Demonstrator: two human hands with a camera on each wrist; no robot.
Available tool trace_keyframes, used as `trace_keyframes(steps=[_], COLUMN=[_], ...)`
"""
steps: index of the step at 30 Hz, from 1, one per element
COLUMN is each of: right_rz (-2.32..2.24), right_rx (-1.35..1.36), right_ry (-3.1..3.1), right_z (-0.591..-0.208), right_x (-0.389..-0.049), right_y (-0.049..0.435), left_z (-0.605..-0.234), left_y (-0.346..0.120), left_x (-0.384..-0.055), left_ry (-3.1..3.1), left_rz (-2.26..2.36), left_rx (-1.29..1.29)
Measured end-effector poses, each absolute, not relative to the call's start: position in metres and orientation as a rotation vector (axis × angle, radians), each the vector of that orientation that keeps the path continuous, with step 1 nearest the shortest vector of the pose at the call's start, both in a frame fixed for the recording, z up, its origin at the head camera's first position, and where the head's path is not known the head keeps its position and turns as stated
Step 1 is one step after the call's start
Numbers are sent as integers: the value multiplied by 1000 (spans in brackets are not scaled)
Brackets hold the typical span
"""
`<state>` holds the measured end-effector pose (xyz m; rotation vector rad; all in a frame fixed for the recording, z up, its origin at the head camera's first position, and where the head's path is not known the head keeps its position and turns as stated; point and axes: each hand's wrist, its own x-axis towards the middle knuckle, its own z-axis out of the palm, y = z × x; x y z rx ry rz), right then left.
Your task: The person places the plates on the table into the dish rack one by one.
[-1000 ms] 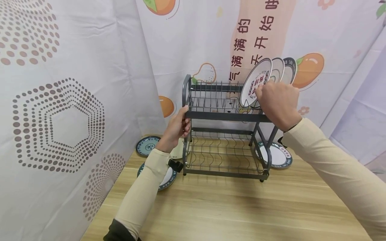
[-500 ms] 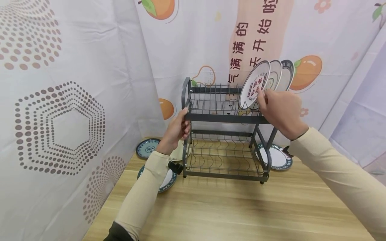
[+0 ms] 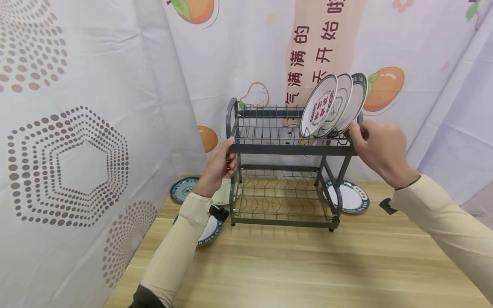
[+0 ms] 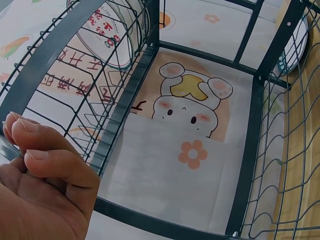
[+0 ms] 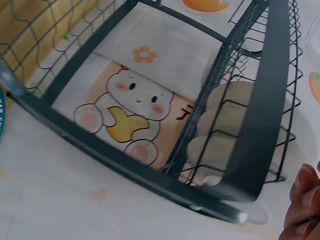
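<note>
A dark metal two-tier dish rack (image 3: 292, 149) stands on the table. My left hand (image 3: 217, 167) grips the left end of its upper tier, thumb on top and fingers curled below. In the left wrist view those curled fingers (image 4: 55, 150) show beside the frame. Three plates lean in the upper tier's right end: a white plate with red characters (image 3: 319, 105), a pale plate (image 3: 339, 105) and a dark-rimmed plate (image 3: 356, 100). My right hand (image 3: 381, 147) is at the tier's right end, fingers bent, thumb tip by the dark-rimmed plate's lower edge. I cannot tell whether it holds anything.
Left of the rack lie a blue patterned plate (image 3: 185, 189), a cream plate (image 3: 222, 194) partly behind my left hand, and a dark-rimmed plate (image 3: 209, 231) under my left forearm. Another plate (image 3: 350, 197) lies right of the rack. Printed curtains (image 3: 239, 51) hang behind.
My right hand has moved right and slightly down, away from the front of the leaning plates, uncovering them. My left hand keeps its grip on the rack. The view has shifted slightly.
</note>
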<state>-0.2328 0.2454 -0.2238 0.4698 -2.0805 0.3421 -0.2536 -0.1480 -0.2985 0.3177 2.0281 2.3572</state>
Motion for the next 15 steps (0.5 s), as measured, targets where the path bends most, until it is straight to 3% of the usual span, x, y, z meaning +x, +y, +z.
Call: trace_keyframes(steps=[15], right_rz=[313], right_rx=[411], right_ry=[-2159], right_z=[-257], right_x=[-226], right_y=[275], left_z=[-295], left_y=[-150], left_x=[-251], left_ry=[2066], left_rz=[2348], left_rx=[266])
